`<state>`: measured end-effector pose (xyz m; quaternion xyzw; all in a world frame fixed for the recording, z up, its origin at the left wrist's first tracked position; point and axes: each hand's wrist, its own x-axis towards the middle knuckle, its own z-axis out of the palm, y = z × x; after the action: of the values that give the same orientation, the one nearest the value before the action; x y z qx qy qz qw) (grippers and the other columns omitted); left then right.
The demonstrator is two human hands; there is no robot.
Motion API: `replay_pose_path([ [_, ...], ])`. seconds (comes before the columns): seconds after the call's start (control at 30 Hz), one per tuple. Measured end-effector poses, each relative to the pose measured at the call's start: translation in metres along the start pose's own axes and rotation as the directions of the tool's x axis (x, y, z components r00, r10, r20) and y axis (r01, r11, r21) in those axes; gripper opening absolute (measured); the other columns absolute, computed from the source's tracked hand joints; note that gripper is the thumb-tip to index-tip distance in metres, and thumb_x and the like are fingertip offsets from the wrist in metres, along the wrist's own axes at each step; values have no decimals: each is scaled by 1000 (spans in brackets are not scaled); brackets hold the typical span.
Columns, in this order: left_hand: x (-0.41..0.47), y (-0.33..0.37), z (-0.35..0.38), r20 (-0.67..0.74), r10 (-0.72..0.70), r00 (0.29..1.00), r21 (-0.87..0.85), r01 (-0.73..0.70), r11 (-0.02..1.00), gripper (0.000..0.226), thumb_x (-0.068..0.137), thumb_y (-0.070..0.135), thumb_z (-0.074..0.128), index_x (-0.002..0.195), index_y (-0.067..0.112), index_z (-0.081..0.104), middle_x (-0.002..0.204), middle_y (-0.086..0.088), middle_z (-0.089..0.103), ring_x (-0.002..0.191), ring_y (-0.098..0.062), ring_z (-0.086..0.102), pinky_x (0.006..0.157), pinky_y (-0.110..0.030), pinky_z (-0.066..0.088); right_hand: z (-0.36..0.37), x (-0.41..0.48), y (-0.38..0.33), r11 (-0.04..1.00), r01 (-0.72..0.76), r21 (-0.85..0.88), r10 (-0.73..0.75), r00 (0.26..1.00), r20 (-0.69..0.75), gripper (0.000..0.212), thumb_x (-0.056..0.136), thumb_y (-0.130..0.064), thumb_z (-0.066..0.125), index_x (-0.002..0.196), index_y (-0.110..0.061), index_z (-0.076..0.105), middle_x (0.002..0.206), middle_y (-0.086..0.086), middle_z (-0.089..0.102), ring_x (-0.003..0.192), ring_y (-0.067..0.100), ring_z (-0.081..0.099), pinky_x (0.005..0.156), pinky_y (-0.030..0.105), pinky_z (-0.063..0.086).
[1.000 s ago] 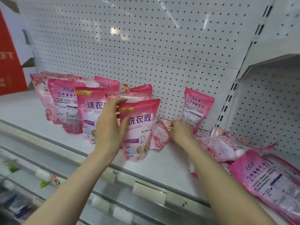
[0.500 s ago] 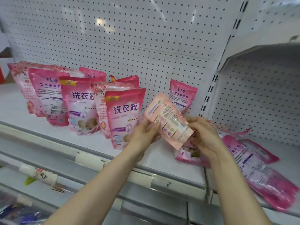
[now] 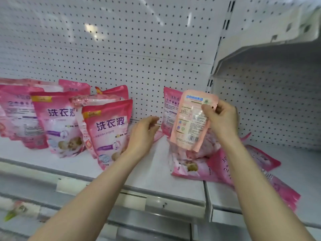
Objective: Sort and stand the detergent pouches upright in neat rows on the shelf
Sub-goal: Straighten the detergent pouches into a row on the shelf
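Note:
My right hand [image 3: 221, 119] pinches the top corner of a pale peach pouch [image 3: 190, 122], which hangs upright above the shelf [image 3: 151, 174] with its printed back toward me. My left hand [image 3: 142, 136] hovers with loosely curled fingers and holds nothing, just right of the nearest standing pink pouch [image 3: 107, 131]. Several more pink pouches [image 3: 57, 122] stand in rows at the left. One pink pouch [image 3: 169, 110] leans on the pegboard behind the held one. Other pouches [image 3: 189, 164] lie flat below and to the right.
A white pegboard back wall [image 3: 121, 49] rises behind the shelf. An upright divider [image 3: 211, 80] separates a second bay on the right, with a higher shelf [image 3: 271, 47] overhead. A price rail with label holders [image 3: 132, 200] runs along the front edge.
My left hand has let go of the peach pouch and dropped toward the shelf. My right hand alone has turned the pouch upright and moved it to the right.

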<state>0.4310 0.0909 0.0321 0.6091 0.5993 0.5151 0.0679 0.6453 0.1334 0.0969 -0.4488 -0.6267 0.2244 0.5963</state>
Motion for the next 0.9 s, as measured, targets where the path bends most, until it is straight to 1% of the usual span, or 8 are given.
replay_pose_path([
  [0.13, 29, -26, 40, 167, -120, 979, 482, 25, 876, 39, 87, 5, 59, 126, 7, 59, 132, -12, 57, 121, -29, 53, 99, -38, 41, -8, 17, 13, 963, 121, -241, -142, 988, -69, 12, 89, -23, 67, 95, -13, 71, 85, 2, 73, 77, 26, 69, 71, 47, 57],
  [0.23, 35, -44, 69, 190, -251, 949, 633, 77, 770, 34, 88, 6, 57, 121, 9, 59, 128, -12, 57, 117, -30, 53, 95, -39, 45, -4, 20, 27, 931, 168, -324, -193, 980, -46, 14, 90, -21, 67, 90, -8, 68, 74, 4, 69, 66, 27, 63, 60, 39, 50],
  [0.37, 46, -53, 89, 153, -179, 972, 807, -18, 591, 26, 93, 12, 50, 115, 15, 64, 116, -6, 64, 105, -24, 61, 82, -36, 50, -2, 32, 43, 930, 162, -331, -184, 982, -36, 9, 89, -18, 68, 87, -10, 69, 67, -4, 63, 55, 7, 53, 51, 24, 36],
  [0.57, 59, -36, 65, -17, -147, 989, 712, 115, 693, 15, 88, 7, 55, 98, 14, 64, 95, -6, 69, 87, -27, 67, 69, -36, 50, 8, 42, 45, 965, 125, -230, -128, 992, 4, 4, 90, -17, 66, 89, -14, 68, 77, -6, 69, 67, 10, 65, 62, 38, 56],
  [0.63, 65, -27, 50, -156, -107, 982, 541, 176, 822, 17, 89, 1, 50, 96, 12, 61, 91, -6, 67, 80, -28, 64, 64, -35, 45, 15, 45, 45, 983, 81, -164, -80, 997, 15, 2, 90, -16, 66, 91, -15, 68, 83, -5, 72, 76, 16, 70, 70, 46, 59],
  [0.73, 73, -1, 25, -357, -117, 927, 179, 191, 965, 12, 96, 9, 49, 92, 16, 58, 79, 8, 57, 64, -9, 51, 53, -19, 29, 27, 47, 44, 989, 51, -138, -49, 999, 20, 8, 89, -17, 67, 90, -25, 67, 80, -15, 69, 77, 11, 71, 73, 47, 61],
  [0.8, 73, 12, 14, -404, -142, 904, 20, 164, 986, 14, 97, 9, 48, 102, 19, 57, 90, 8, 59, 75, -8, 54, 59, -17, 37, 36, 48, 42, 985, 62, -161, -60, 998, 19, 6, 89, -19, 66, 94, -21, 69, 80, -13, 68, 78, 16, 71, 74, 48, 60],
  [0.9, 60, 12, 12, -293, -86, 952, 120, 126, 985, 45, 91, -8, 44, 130, 14, 48, 112, -3, 58, 97, -19, 57, 84, -37, 50, 49, 45, 37, 985, 64, -162, -57, 997, 46, 6, 90, -19, 65, 95, -18, 68, 86, -5, 71, 80, 21, 71, 75, 49, 59],
])
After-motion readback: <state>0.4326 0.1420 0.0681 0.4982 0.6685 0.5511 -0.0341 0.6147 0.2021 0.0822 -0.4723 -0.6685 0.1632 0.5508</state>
